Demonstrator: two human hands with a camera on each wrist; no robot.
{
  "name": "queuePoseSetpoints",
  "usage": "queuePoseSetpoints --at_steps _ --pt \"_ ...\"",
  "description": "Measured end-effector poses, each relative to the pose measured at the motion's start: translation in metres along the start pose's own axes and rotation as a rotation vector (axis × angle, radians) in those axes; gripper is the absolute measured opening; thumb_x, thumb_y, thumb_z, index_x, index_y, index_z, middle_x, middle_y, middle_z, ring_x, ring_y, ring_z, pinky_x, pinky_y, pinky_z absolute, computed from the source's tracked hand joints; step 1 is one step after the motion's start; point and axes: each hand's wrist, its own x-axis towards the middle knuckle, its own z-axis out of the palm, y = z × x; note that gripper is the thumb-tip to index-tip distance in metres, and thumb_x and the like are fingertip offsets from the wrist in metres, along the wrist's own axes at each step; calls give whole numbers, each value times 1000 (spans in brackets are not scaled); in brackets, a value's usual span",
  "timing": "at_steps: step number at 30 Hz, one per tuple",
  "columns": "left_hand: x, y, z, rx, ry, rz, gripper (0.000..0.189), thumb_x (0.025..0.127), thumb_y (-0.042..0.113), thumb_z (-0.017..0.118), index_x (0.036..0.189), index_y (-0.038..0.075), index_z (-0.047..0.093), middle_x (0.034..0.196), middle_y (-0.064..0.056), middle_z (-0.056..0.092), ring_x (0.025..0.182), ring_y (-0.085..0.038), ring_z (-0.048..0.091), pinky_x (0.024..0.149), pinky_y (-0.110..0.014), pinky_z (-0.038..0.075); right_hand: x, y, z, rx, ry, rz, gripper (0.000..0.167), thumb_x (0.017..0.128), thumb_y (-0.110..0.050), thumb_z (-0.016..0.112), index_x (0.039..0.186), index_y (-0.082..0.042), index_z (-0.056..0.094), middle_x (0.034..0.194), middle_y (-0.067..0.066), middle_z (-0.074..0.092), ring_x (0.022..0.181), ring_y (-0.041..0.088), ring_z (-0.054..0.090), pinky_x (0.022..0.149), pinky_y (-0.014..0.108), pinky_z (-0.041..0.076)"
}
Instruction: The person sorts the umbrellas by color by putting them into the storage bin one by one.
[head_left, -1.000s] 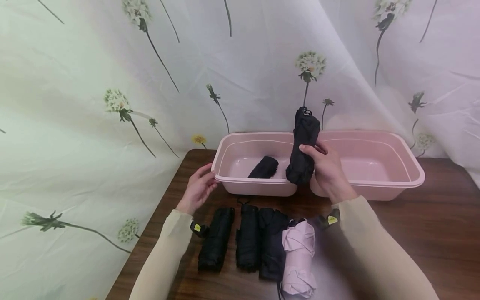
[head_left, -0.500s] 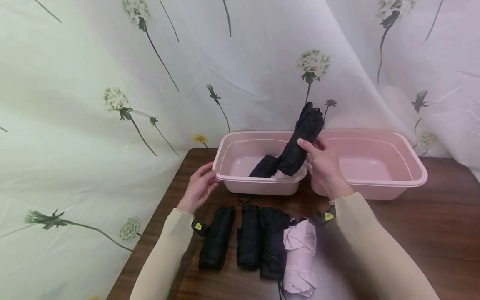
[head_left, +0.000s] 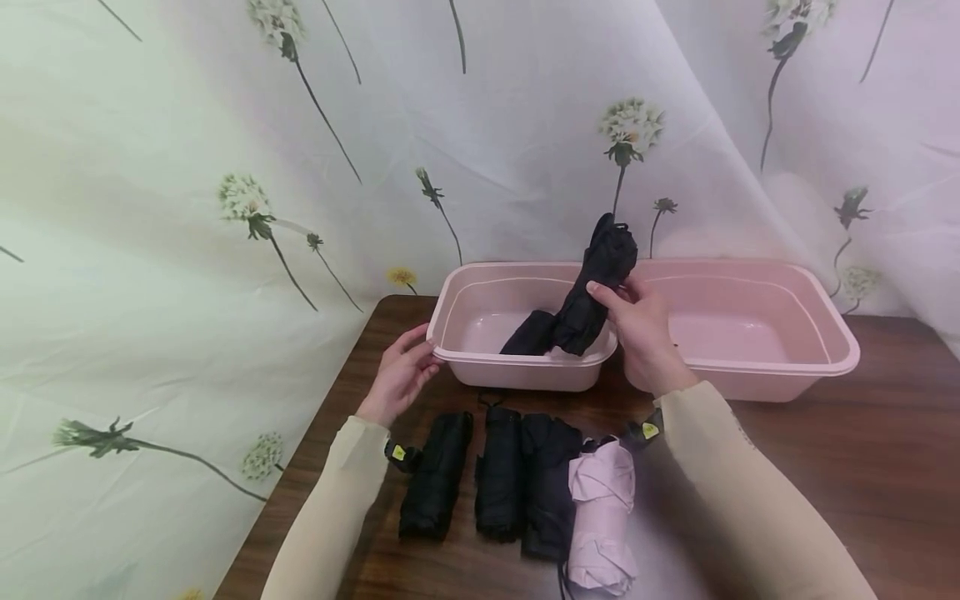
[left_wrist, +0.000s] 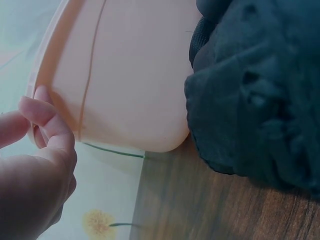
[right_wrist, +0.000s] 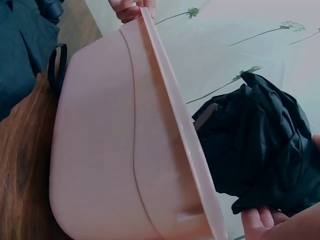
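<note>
My right hand [head_left: 647, 337] grips a folded black umbrella [head_left: 604, 265], tilted over the right part of the left pink basin [head_left: 517, 372]. Its lower end is inside the basin, beside another folded black umbrella [head_left: 529, 332]. Whether the held one touches the bottom is hidden. At the basin's left corner, my left hand [head_left: 401, 372] pinches the rim between thumb and fingers, as the left wrist view also shows with the hand [left_wrist: 45, 150] at the basin wall [left_wrist: 135, 75]. The right wrist view has the held umbrella [right_wrist: 255, 145] just beyond the rim.
A second pink basin [head_left: 750, 379] stands to the right, close to the first. In front, on the brown wooden table [head_left: 810, 483], lie several folded umbrellas: black ones [head_left: 437, 477] and a pink one [head_left: 602, 517]. A flowered cloth [head_left: 510, 125] hangs behind.
My right hand has moved left and tilted the umbrella, bringing its lower end from the basin's right front edge down inside it. The left hand stays at the rim.
</note>
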Motion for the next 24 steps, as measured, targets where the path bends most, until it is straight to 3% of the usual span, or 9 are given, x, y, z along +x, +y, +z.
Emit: queuePoseSetpoints --at_steps 5,12,19,24 --pt "-1 -2 -1 -7 -1 3 48 97 14 58 142 17 42 125 -18 50 79 -11 62 78 -23 55 -1 3 -2 -82 -10 -19 77 88 -30 70 152 -14 29 151 9 40 135 20 42 117 38 30" --pt "-3 -4 0 0 4 19 49 97 13 58 142 16 41 120 -15 52 78 -11 61 74 -21 55 -10 -5 -5 -337 18 -167 72 92 -14 63 152 -5 25 154 15 34 135 33 41 113 42 35" --pt "-8 -4 0 -5 3 28 49 97 11 56 143 14 40 114 -11 53 77 -11 61 72 -20 54 -27 -10 -11 -316 3 -199 60 92 -12 61 145 0 35 145 21 42 132 35 44 111 43 37" --pt "-10 -4 0 -2 4 22 48 97 12 56 143 15 41 115 -13 53 77 -11 61 72 -21 54 -42 -15 -19 -350 7 -213 56 93 -16 61 143 -2 39 141 19 47 126 31 49 95 23 47"
